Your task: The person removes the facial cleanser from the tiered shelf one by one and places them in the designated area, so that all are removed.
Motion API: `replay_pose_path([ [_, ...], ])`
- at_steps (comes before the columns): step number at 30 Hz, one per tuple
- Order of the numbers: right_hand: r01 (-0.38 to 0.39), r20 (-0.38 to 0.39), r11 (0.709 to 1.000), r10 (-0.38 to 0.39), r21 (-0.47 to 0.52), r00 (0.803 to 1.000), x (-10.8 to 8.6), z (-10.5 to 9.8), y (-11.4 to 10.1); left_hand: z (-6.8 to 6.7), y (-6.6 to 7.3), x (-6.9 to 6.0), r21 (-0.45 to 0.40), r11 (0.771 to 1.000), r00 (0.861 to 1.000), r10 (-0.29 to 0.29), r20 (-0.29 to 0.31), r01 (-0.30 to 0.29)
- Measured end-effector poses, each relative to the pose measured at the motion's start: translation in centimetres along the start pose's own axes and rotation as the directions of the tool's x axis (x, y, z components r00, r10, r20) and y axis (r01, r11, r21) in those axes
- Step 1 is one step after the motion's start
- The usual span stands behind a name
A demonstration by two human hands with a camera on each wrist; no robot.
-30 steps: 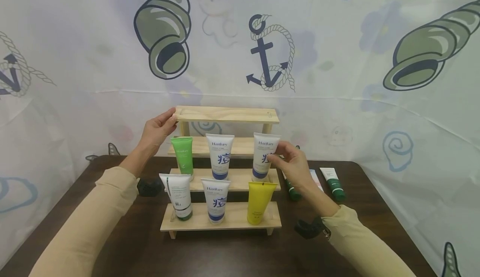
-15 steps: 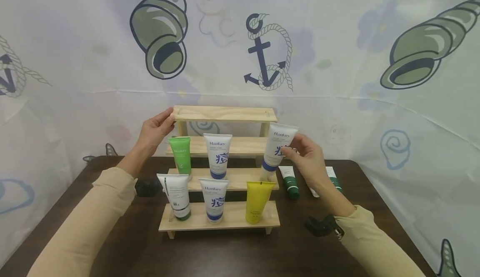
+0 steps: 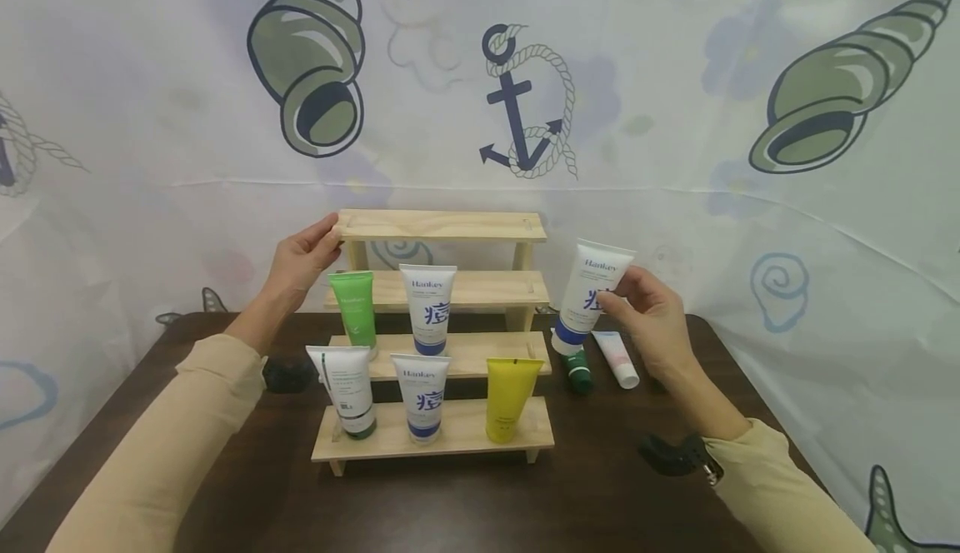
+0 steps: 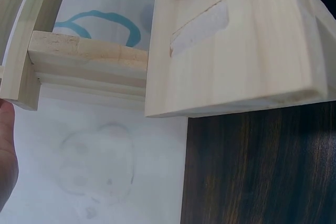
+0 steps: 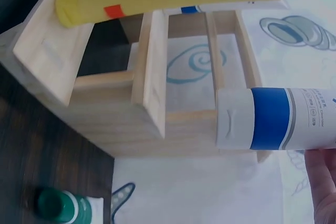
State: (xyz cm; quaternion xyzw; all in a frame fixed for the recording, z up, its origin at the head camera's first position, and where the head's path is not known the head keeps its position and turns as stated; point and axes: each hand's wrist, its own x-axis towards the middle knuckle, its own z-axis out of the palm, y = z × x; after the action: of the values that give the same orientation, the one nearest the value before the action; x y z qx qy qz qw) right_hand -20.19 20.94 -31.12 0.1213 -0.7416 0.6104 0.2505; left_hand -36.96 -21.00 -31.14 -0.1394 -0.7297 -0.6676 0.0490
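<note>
A white Hankey tube (image 3: 591, 296) with a blue band tilts in the air, right of the wooden tiered rack (image 3: 442, 223). My right hand (image 3: 656, 320) pinches it between thumb and fingers; in the right wrist view its white cap (image 5: 233, 119) points left. At the rack's top left end, my left hand (image 3: 303, 261) grips the top board. A green tube (image 3: 354, 307) and a white-and-blue tube (image 3: 429, 309) stand on the second step from the bottom. The bottom step bears a white tube (image 3: 345, 391), another white-and-blue tube (image 3: 422, 396) and a yellow tube (image 3: 512, 399).
Right of the rack, a dark green-capped tube (image 3: 577, 371) and a white-pink tube (image 3: 617, 359) lie on the dark wooden table (image 3: 435, 511). A patterned white cloth (image 3: 660, 103) hangs behind. The rack's upper two boards bear no tubes.
My right hand has lifted the white-and-blue tube off the right end of the second step and carried it right, clear of the rack. The left hand keeps its grip on the top board.
</note>
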Motion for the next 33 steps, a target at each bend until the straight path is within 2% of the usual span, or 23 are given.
replay_pose_path([
  [4, -0.026, -0.006, 0.999, 0.026, -0.035, 1.0, -0.5, -1.0, 0.5, 0.0, 0.0, 0.0, -0.009, 1.0, 1.0, -0.01, -0.004, 0.01],
  [7, -0.073, -0.011, 0.993, 0.072, -0.096, 0.997, -1.0, -1.9, 1.0, 0.0, 0.0, 0.0, -0.015, 1.0, 1.0, -0.008, -0.003, 0.008],
  [12, -0.169, 0.001, 0.962, 0.173, -0.214, 0.985, -2.1, -3.4, 1.6, 0.1, 0.0, 0.0, -0.025, 1.0, 1.0, -0.006, 0.01, 0.006],
  [15, -0.211, 0.027, 0.944, 0.225, -0.252, 0.974, -2.7, -4.5, 2.2, 0.0, 0.0, -0.1, -0.02, 1.0, 1.0, 0.001, 0.015, -0.001],
  [20, -0.284, 0.058, 0.92, 0.31, -0.27, 0.949, -3.8, -6.5, 3.8, -0.1, 0.0, 0.0, -0.035, 0.999, 1.0, 0.005, 0.015, -0.005],
  [27, -0.366, 0.05, 0.875, 0.401, -0.317, 0.915, -5.5, -9.2, 6.0, 0.0, 0.0, 0.0, -0.039, 0.999, 1.0, -0.005, 0.012, 0.005],
  [33, -0.419, 0.085, 0.819, 0.486, -0.391, 0.87, -6.8, -11.2, 7.4, -0.1, 0.0, 0.0, -0.016, 1.0, 1.0, -0.008, 0.009, 0.008],
])
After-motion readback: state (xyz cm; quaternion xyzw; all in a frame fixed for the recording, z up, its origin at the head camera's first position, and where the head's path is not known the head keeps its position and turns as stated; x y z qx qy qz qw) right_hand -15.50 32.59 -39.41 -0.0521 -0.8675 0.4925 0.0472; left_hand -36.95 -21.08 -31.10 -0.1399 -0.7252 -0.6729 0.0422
